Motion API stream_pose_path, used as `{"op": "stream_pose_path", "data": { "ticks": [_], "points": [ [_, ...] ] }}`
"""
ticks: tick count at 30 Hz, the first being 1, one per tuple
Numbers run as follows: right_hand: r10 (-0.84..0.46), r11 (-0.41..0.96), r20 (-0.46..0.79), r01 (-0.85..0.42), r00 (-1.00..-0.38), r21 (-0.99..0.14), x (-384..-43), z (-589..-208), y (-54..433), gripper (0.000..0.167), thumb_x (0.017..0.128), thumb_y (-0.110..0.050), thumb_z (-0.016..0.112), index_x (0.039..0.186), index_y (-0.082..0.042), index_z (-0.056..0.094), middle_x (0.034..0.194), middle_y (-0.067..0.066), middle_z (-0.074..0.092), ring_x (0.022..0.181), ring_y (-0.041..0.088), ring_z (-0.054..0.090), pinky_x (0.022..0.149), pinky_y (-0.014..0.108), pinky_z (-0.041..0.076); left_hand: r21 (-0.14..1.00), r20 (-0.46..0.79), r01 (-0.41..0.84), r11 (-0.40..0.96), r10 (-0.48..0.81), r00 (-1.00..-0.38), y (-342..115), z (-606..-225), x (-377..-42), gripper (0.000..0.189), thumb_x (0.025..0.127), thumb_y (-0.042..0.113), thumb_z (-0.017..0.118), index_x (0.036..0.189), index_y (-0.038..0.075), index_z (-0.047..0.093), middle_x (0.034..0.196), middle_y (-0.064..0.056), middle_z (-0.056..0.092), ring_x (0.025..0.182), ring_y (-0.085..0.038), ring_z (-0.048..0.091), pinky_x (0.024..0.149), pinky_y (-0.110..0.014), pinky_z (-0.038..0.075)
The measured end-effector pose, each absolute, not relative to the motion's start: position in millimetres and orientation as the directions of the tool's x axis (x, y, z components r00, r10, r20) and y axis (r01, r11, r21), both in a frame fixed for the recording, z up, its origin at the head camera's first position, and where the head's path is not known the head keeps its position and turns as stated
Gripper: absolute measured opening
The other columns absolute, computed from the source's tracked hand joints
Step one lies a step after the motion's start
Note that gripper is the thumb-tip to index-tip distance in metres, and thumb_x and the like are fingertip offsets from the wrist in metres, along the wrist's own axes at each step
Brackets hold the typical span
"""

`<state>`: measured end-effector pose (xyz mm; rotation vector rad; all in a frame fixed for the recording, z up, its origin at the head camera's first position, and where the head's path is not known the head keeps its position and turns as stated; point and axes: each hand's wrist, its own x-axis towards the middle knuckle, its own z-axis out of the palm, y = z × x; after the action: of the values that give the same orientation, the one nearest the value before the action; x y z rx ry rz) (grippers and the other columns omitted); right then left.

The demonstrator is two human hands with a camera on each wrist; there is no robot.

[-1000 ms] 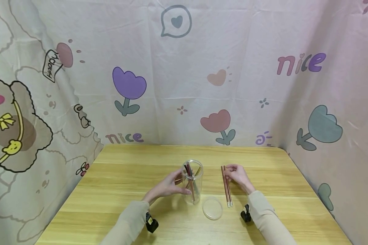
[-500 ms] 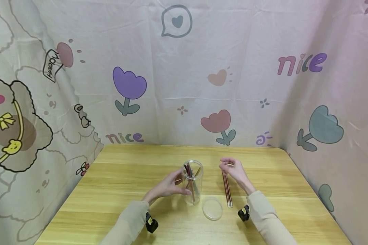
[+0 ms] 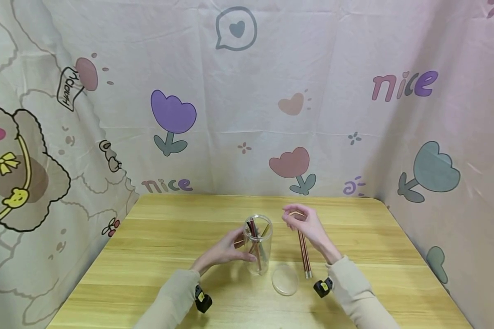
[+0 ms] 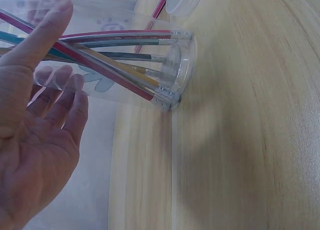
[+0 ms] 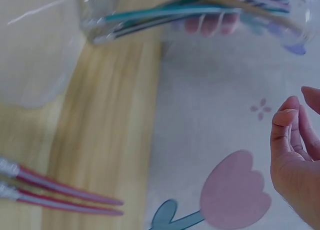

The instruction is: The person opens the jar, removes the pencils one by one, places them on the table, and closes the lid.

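Note:
A tall clear jar [image 3: 258, 256] stands on the table with several pencils [image 4: 115, 55] inside, their eraser ends down at its base. My left hand [image 3: 226, 249] grips the jar from the left, thumb in front and fingers behind. My right hand [image 3: 306, 224] is raised to the right of the jar, fingers loosely bent and nothing between them in the right wrist view. Two red-striped pencils [image 3: 304, 256] lie side by side on the table below it, tips partly hidden by the hand in the head view.
A round clear lid [image 3: 285, 280] lies flat between the jar and the loose pencils. The wooden table [image 3: 169, 237] meets a patterned cloth [image 3: 238, 109] along its back and sides.
My right hand has lifted away from the far ends of the loose pencils and moved left, towards the jar. The left hand, jar, lid and loose pencils have stayed put.

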<state>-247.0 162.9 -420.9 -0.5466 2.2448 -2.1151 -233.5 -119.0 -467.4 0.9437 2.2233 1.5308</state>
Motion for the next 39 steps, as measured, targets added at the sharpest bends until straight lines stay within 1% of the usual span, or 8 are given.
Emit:
{"op": "stream_pose_path", "data": {
  "ticks": [5, 10, 17, 21, 24, 31, 35, 39],
  "points": [
    [-0.316, 0.001, 0.263, -0.277, -0.912, -0.961, -240, -411, 155, 0.032, 0.092, -0.003, 0.067, 0.121, 0.009, 0.06, 0.094, -0.008, 0.068, 0.07, 0.002, 0.06, 0.06, 0.014, 0.052, 0.911, 0.132, 0.35, 0.219, 0.65, -0.748, -119, -468, -234, 0.082, 0.084, 0.015, 0.082, 0.153, 0.005, 0.038, 0.152, -0.017, 0.049, 0.144, -0.041, 0.042, 0.124, -0.059, 0.032],
    [-0.369, 0.029, 0.269, -0.301, -0.889, -0.953, -234, -403, 149, 0.031, 0.092, -0.002, 0.067, 0.121, 0.008, 0.061, 0.096, -0.005, 0.069, 0.07, 0.002, 0.06, 0.061, 0.015, 0.051, 0.913, 0.132, 0.348, 0.215, 0.65, -0.748, -119, -469, -234, 0.082, 0.084, 0.015, 0.082, 0.153, 0.005, 0.039, 0.152, -0.017, 0.049, 0.144, -0.041, 0.043, 0.123, -0.059, 0.033],
    [-0.427, 0.126, 0.243, -0.323, -0.871, -0.938, -227, -397, 144, 0.029, 0.092, -0.005, 0.069, 0.119, 0.003, 0.065, 0.104, 0.025, 0.069, 0.075, 0.004, 0.065, 0.063, 0.017, 0.054, 0.912, 0.137, 0.351, 0.213, 0.649, -0.748, -118, -469, -235, 0.081, 0.084, 0.015, 0.082, 0.152, 0.005, 0.039, 0.152, -0.016, 0.05, 0.144, -0.041, 0.043, 0.123, -0.059, 0.033],
    [-0.461, 0.136, 0.225, -0.319, -0.858, -0.938, -225, -395, 142, 0.027, 0.093, -0.003, 0.067, 0.119, 0.003, 0.065, 0.106, 0.031, 0.065, 0.077, 0.004, 0.065, 0.065, 0.018, 0.055, 0.912, 0.137, 0.351, 0.213, 0.649, -0.749, -118, -469, -234, 0.08, 0.084, 0.014, 0.081, 0.152, 0.005, 0.04, 0.151, -0.016, 0.05, 0.144, -0.04, 0.043, 0.123, -0.059, 0.033],
    [-0.471, 0.128, 0.224, -0.317, -0.853, -0.94, -224, -394, 141, 0.026, 0.093, -0.002, 0.067, 0.118, 0.003, 0.065, 0.103, 0.029, 0.065, 0.076, 0.004, 0.063, 0.064, 0.017, 0.054, 0.912, 0.139, 0.352, 0.213, 0.645, -0.751, -118, -468, -234, 0.079, 0.084, 0.014, 0.082, 0.151, 0.006, 0.041, 0.151, -0.016, 0.051, 0.143, -0.04, 0.044, 0.123, -0.059, 0.033],
    [-0.471, 0.125, 0.218, -0.309, -0.855, -0.943, -222, -393, 139, 0.026, 0.092, -0.005, 0.069, 0.118, 0.002, 0.066, 0.094, 0.005, 0.064, 0.072, 0.002, 0.059, 0.063, 0.015, 0.051, 0.909, 0.137, 0.353, 0.221, 0.642, -0.754, -118, -469, -234, 0.078, 0.083, 0.014, 0.082, 0.151, 0.009, 0.042, 0.15, -0.015, 0.052, 0.143, -0.041, 0.044, 0.123, -0.06, 0.033],
    [-0.472, 0.128, 0.217, -0.31, -0.854, -0.942, -222, -392, 140, 0.026, 0.093, -0.003, 0.067, 0.118, 0.003, 0.066, 0.092, 0.005, 0.062, 0.071, 0.002, 0.058, 0.062, 0.017, 0.052, 0.908, 0.134, 0.354, 0.226, 0.642, -0.755, -118, -468, -234, 0.079, 0.083, 0.015, 0.082, 0.151, 0.009, 0.041, 0.151, -0.016, 0.051, 0.143, -0.041, 0.044, 0.123, -0.06, 0.033],
    [-0.465, 0.154, 0.206, -0.308, -0.861, -0.939, -222, -391, 140, 0.025, 0.094, -0.004, 0.066, 0.117, 0.003, 0.066, 0.09, 0.012, 0.063, 0.069, 0.003, 0.057, 0.06, 0.017, 0.051, 0.906, 0.136, 0.356, 0.227, 0.642, -0.755, -118, -469, -234, 0.08, 0.084, 0.015, 0.082, 0.152, 0.009, 0.041, 0.151, -0.016, 0.051, 0.143, -0.041, 0.044, 0.123, -0.06, 0.033]
  ]
}}
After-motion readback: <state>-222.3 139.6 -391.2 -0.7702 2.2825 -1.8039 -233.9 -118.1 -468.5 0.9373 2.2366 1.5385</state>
